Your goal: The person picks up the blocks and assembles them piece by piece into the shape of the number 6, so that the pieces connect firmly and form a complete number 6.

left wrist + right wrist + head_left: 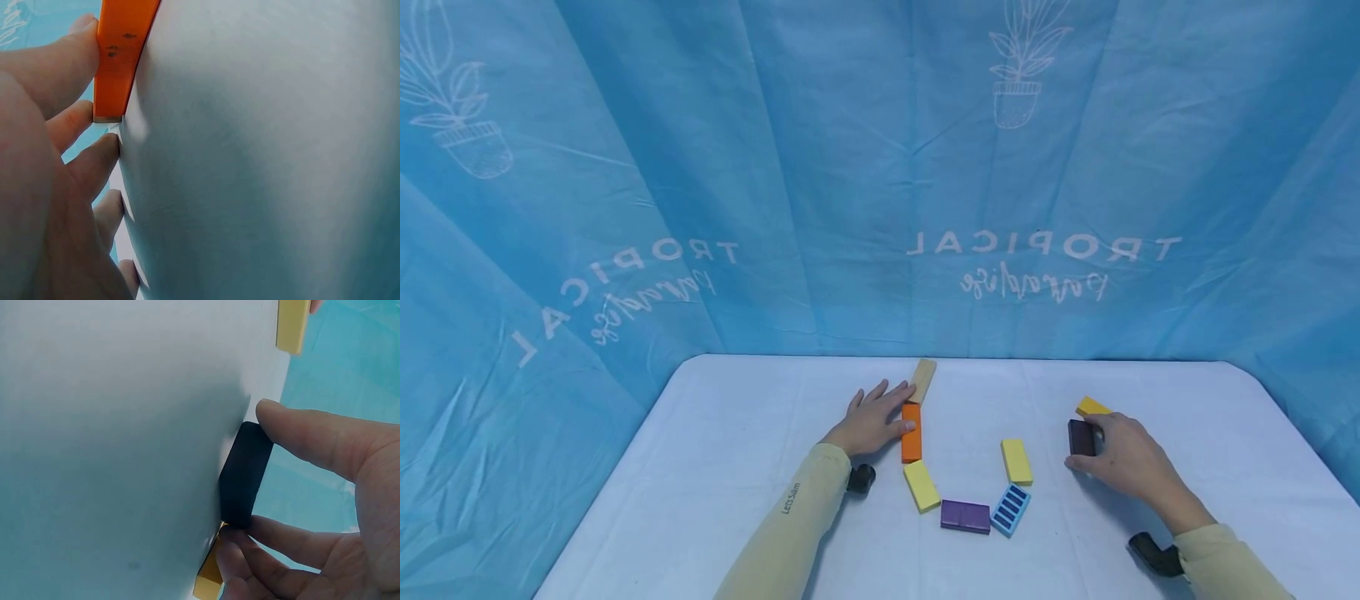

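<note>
My left hand (872, 421) lies with its fingers spread beside an orange block (912, 433). In the left wrist view, the thumb touches the orange block's (122, 59) side, and a finger is by its end. A plain wooden block (922, 380) adjoins its far end, close to the left fingertips. At the right, my right hand (1123, 458) pinches a dark block (1081, 438) between thumb and fingers; the right wrist view shows this dark block (247, 475) on the table. Just behind it lies an orange-yellow block (1092, 406), partly hidden by the fingers.
A curved row continues nearer me: a pale yellow block (922, 486), a purple block (966, 517), a blue block with dark bars (1011, 509) and another yellow block (1017, 462). White cloth covers the table (700, 500). Blue curtain (850, 167) hangs behind.
</note>
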A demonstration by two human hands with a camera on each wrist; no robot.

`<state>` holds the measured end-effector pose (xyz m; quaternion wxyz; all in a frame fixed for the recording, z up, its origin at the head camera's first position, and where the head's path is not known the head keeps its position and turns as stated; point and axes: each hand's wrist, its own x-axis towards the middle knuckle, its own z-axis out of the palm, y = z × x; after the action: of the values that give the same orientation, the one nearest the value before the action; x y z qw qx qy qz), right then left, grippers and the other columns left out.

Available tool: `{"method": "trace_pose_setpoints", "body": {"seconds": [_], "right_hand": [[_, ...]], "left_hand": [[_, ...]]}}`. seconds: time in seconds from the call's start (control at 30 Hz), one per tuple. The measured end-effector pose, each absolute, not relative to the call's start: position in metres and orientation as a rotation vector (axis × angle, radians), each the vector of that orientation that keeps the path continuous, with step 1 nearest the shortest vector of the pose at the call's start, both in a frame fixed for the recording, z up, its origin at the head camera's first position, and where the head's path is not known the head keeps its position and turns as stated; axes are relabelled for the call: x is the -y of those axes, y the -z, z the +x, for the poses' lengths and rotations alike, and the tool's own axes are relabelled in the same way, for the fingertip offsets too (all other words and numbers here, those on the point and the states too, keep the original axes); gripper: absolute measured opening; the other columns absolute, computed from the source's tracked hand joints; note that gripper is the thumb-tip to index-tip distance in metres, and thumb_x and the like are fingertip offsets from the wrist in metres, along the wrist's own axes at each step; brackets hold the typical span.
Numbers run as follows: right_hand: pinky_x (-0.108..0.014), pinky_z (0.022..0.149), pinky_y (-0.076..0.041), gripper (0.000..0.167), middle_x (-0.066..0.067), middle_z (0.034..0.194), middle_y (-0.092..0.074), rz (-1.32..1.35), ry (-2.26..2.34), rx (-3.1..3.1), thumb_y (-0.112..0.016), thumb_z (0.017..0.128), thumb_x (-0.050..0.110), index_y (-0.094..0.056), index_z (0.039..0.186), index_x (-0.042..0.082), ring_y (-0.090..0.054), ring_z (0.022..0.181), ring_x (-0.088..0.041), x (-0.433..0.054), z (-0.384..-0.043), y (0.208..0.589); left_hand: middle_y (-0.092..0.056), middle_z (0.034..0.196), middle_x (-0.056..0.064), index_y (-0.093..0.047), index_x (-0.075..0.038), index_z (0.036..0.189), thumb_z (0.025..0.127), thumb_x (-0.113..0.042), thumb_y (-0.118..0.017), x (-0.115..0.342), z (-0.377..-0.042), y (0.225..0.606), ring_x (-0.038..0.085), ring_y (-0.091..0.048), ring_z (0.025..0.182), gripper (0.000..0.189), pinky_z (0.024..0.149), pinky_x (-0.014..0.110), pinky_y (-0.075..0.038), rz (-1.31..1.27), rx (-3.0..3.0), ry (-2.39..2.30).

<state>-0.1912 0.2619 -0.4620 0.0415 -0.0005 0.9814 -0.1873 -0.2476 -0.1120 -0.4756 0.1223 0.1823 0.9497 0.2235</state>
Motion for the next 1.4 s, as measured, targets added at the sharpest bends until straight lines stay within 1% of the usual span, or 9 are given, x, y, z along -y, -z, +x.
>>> {"method": "trace_pose_setpoints", "body": {"seconds": [0.17, 0.47, 0.63, 0.73, 1.0, 1.23, 1.4], "right_hand": [[-0.06, 0.086, -0.052, 0.085, -0.036, 0.118, -0.058, 0.013, 0.594, -2.982, -0.089, 0.074, 0.036, -0.054, 0.131, -0.016, -0.058, 0.105, -0.047, -0.262, -0.193, 0.462], [-0.058, 0.083, -0.053, 0.087, -0.035, 0.118, -0.06, -0.015, 0.638, -2.999, -0.088, 0.073, 0.042, -0.055, 0.129, -0.015, -0.06, 0.102, -0.044, -0.262, -0.192, 0.461], [-0.054, 0.078, -0.054, 0.085, -0.032, 0.112, -0.063, -0.04, 0.662, -3.021, -0.087, 0.074, 0.042, -0.056, 0.128, -0.015, -0.061, 0.097, -0.04, -0.26, -0.191, 0.46], [-0.054, 0.077, -0.054, 0.085, -0.03, 0.11, -0.064, -0.046, 0.672, -3.029, -0.087, 0.074, 0.042, -0.056, 0.129, -0.014, -0.061, 0.098, -0.041, -0.257, -0.19, 0.459], [-0.057, 0.084, -0.053, 0.083, -0.031, 0.119, -0.061, -0.062, 0.692, -3.037, -0.087, 0.075, 0.04, -0.055, 0.133, -0.01, -0.059, 0.105, -0.043, -0.245, -0.192, 0.455], [-0.056, 0.082, -0.054, 0.08, -0.029, 0.122, -0.06, -0.113, 0.742, -3.038, -0.087, 0.076, 0.039, -0.056, 0.134, -0.007, -0.059, 0.105, -0.042, -0.235, -0.193, 0.451], [-0.051, 0.078, -0.056, 0.079, -0.027, 0.123, -0.06, -0.154, 0.77, -3.041, -0.087, 0.076, 0.039, -0.057, 0.134, -0.005, -0.06, 0.104, -0.04, -0.228, -0.195, 0.45]], "left_hand": [[-0.028, 0.164, -0.005, -0.032, -0.025, 0.159, 0.103, -0.044, -0.055, 0.112, -0.248, 0.476, 0.027, -0.013, 0.154, 0.064, 0.122, 0.056, -0.004, 0.528, -2.769, -0.649], [-0.028, 0.164, -0.005, -0.032, -0.025, 0.159, 0.103, -0.044, -0.055, 0.111, -0.248, 0.475, 0.027, -0.013, 0.154, 0.064, 0.122, 0.056, -0.004, 0.52, -2.773, -0.643], [-0.027, 0.164, -0.005, -0.032, -0.025, 0.159, 0.103, -0.044, -0.055, 0.111, -0.248, 0.476, 0.027, -0.013, 0.154, 0.065, 0.122, 0.056, -0.004, 0.52, -2.773, -0.638], [-0.027, 0.165, -0.005, -0.031, -0.025, 0.16, 0.103, -0.044, -0.055, 0.112, -0.248, 0.475, 0.027, -0.013, 0.154, 0.065, 0.122, 0.056, -0.004, 0.522, -2.77, -0.639], [-0.027, 0.165, -0.005, -0.031, -0.025, 0.16, 0.103, -0.044, -0.055, 0.112, -0.249, 0.476, 0.027, -0.013, 0.154, 0.064, 0.122, 0.056, -0.003, 0.527, -2.766, -0.642], [-0.027, 0.164, -0.005, -0.031, -0.026, 0.16, 0.102, -0.043, -0.056, 0.112, -0.249, 0.476, 0.026, -0.013, 0.154, 0.065, 0.122, 0.056, -0.003, 0.524, -2.768, -0.631], [-0.027, 0.165, -0.005, -0.031, -0.026, 0.16, 0.102, -0.044, -0.056, 0.112, -0.25, 0.477, 0.026, -0.013, 0.154, 0.065, 0.123, 0.056, -0.003, 0.519, -2.767, -0.629]]}}
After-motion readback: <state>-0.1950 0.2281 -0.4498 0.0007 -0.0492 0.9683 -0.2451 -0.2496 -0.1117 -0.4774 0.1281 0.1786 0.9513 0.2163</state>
